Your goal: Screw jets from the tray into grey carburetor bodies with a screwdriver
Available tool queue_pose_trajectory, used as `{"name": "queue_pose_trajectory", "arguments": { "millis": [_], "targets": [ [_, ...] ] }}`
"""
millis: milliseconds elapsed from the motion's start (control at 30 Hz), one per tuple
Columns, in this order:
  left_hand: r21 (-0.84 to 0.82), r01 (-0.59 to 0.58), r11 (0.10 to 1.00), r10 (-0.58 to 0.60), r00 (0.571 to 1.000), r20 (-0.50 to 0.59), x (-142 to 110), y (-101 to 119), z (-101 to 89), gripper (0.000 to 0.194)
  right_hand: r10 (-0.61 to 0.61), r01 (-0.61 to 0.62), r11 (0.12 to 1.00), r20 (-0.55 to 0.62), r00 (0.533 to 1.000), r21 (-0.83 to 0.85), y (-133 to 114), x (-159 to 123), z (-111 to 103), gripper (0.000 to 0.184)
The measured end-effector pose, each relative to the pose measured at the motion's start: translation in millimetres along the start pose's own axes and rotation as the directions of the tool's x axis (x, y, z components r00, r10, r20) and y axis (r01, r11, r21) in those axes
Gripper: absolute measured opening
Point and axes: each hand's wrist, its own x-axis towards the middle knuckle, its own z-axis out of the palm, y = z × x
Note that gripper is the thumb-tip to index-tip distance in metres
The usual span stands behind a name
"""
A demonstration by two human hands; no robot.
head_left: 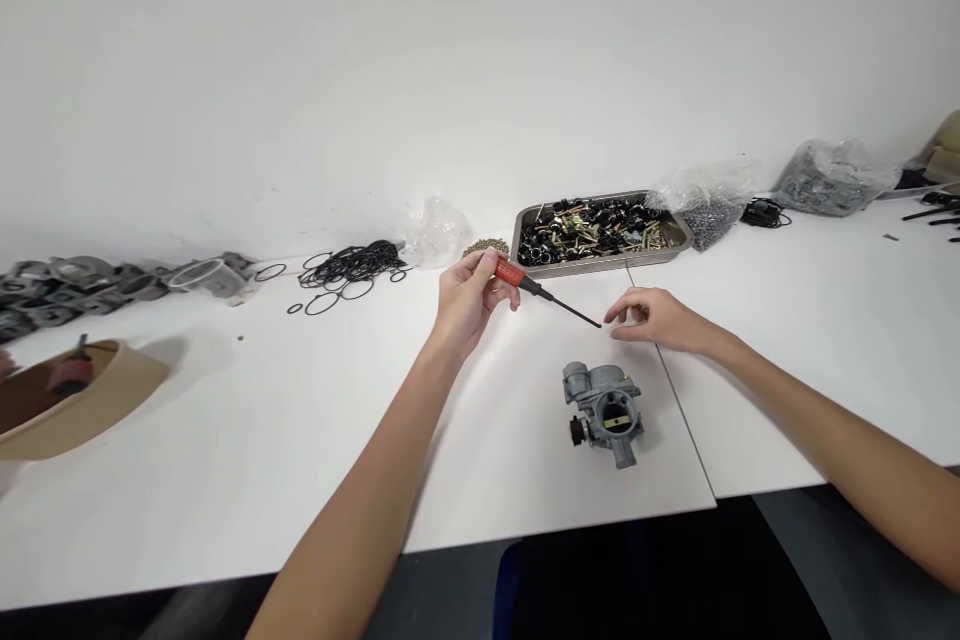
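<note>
My left hand is closed around the red handle of a screwdriver. The thin dark shaft slants down to the right, its tip just short of my right hand. A small dark bit shows at that tip; whether it is a separate part I cannot tell. My right hand is open, thumb and forefinger curved and apart, with nothing visible between them. Below the two hands a grey metal carburetor rests on the white table, its round bore facing me and a brass-coloured strip inside. Neither hand touches it.
Behind the hands stands a metal tray of black and brass-coloured parts. Black rubber rings, a clear cup and grey castings lie left. Bagged parts sit right. A cardboard ring holds another red-handled tool.
</note>
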Motion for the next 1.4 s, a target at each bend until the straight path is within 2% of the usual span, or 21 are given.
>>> {"name": "queue_pose_trajectory", "arguments": {
  "millis": [167, 433, 833, 1400],
  "targets": [
    [0.009, -0.015, 1.000, 0.015, 1.000, 0.005, -3.2, 5.6, 2.7, 0.036, 0.006, -0.005, 0.996, -0.005, 1.000, 0.084, -4.2, 0.3, 4.5, 0.035],
    [-0.014, -0.015, 1.000, 0.015, 1.000, 0.004, -4.6, 6.7, 6.6, 0.036, 0.008, -0.008, 0.991, 0.003, 1.000, 0.135, -7.0, 0.3, 6.1, 0.030],
    [0.028, -0.012, 1.000, 0.012, 1.000, 0.010, -6.9, 7.8, 12.4, 0.033, -0.004, 0.006, 0.995, -0.012, 1.000, 0.103, -9.3, -1.7, 3.7, 0.021],
    [0.080, -0.050, 0.996, 0.048, 0.998, 0.030, -13.4, 15.2, 19.1, 0.026, -0.030, 0.030, 0.999, -0.002, 1.000, 0.037, -8.7, -3.0, -0.2, 0.020]
  ]
}}
